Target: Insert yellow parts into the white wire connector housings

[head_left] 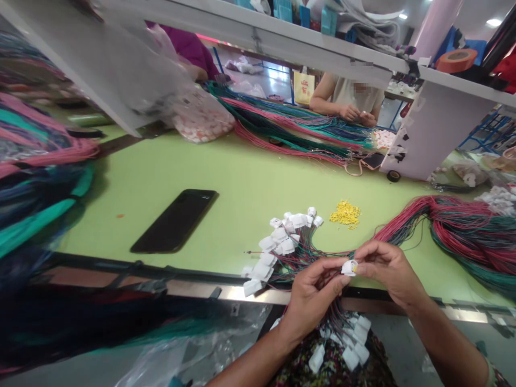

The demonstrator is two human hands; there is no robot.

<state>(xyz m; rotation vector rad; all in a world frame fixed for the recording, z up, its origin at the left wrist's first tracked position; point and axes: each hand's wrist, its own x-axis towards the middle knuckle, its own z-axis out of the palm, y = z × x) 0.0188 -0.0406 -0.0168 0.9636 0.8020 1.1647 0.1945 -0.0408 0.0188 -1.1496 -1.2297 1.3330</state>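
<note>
Between my two hands, over the table's front edge, is a white plastic connector (349, 267). My left hand (318, 285) pinches it from the left with thumb and fingers. My right hand (389, 271) has its thumb and forefinger closed at the connector's right side, where a tiny yellow piece (354, 269) shows. Left of my hands lies a bunch of white connectors (278, 239) on thin red, green and dark wires. More white connectors (355, 344) hang on wires over my lap. Beyond my hands sits a small heap of yellow pieces (345, 213).
A black phone (175, 221) lies on the green table (242, 177). Wire bundles (455, 226) rest at the right and others (36, 177) at the left. Behind stand a bag of pale parts (203, 115) and a shelf divider (433, 129). Across the table, a co-worker's hands (357, 114) are busy.
</note>
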